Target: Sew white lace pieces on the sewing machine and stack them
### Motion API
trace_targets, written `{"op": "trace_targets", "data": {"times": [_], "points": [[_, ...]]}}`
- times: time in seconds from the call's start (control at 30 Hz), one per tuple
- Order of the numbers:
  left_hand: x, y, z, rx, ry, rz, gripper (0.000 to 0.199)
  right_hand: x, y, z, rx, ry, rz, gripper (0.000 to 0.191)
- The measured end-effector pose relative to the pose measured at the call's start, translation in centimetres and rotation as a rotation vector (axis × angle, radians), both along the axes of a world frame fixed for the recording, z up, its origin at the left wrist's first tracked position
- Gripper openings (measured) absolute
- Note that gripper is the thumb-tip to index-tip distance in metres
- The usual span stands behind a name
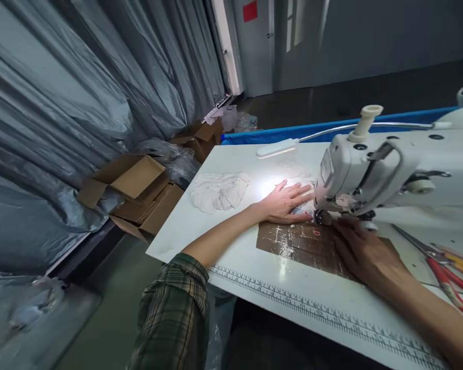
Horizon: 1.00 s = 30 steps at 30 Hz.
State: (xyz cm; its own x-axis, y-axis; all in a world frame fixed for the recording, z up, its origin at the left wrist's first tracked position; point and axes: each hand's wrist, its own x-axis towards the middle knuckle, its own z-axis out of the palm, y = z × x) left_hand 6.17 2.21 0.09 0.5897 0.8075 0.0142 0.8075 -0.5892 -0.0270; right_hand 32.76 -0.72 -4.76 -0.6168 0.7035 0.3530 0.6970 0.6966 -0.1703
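My left hand (287, 202) lies flat with its fingers spread, pressing on a piece of light fabric (306, 200) left of the needle area of a white sewing machine (370, 164). At the right of the presser foot (324, 217), my right hand (357, 246) rests low by the machine head. Its fingertips are in shadow and partly hidden, so what they hold is unclear. Beneath the hands runs a shiny brown sheet (293, 241) on the white table. Another crumpled white fabric piece (220, 191) lies to the left.
Scissors with red handles (443, 272) lie on the right, beside a yellow-handled tool (461, 259). A lamp (278, 148) lights the work area. A printed ruler (278, 297) follows the table's front edge. Open cardboard boxes (139, 190) stand left of the table.
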Motion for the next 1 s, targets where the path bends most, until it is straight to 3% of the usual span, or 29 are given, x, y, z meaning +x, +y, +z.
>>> {"op": "trace_targets", "data": {"times": [0.1, 0.2, 0.3, 0.37, 0.53, 0.67, 0.77, 1.0], "points": [[-0.8, -1.5, 0.1, 0.092, -0.008, 0.097, 0.068, 0.2, 0.1, -0.4, 0.004, 0.011, 0.021, 0.046], [-3.2, -3.2, 1.1, 0.198, -0.066, 0.268, 0.063, 0.3, 0.2, -0.8, 0.006, 0.043, 0.057, 0.045], [-7.0, -4.6, 2.3, 0.320, -0.143, 0.536, 0.052, 0.3, 0.5, -0.9, 0.016, 0.059, 0.056, 0.044], [-9.9, -5.5, 2.6, 0.410, -0.175, 0.645, 0.043, 0.3, 0.6, -0.7, 0.006, 0.050, 0.048, 0.044], [-16.0, -7.2, 1.9, 0.707, -0.366, 0.869, 0.029, 0.3, 0.5, 0.4, -0.077, 0.108, 0.026, 0.040], [-19.1, -7.1, 1.3, 0.670, -0.478, 1.002, 0.037, 0.2, 0.9, 0.8, -0.116, 0.184, 0.015, 0.033], [-19.9, -6.9, 1.2, 0.585, -0.424, 1.118, 0.038, 0.1, 1.1, 0.6, -0.142, 0.203, 0.009, 0.032], [-19.3, -7.0, 1.5, 0.496, -0.400, 1.118, 0.025, 0.2, 1.1, 0.4, -0.146, 0.227, 0.023, 0.032]]}}
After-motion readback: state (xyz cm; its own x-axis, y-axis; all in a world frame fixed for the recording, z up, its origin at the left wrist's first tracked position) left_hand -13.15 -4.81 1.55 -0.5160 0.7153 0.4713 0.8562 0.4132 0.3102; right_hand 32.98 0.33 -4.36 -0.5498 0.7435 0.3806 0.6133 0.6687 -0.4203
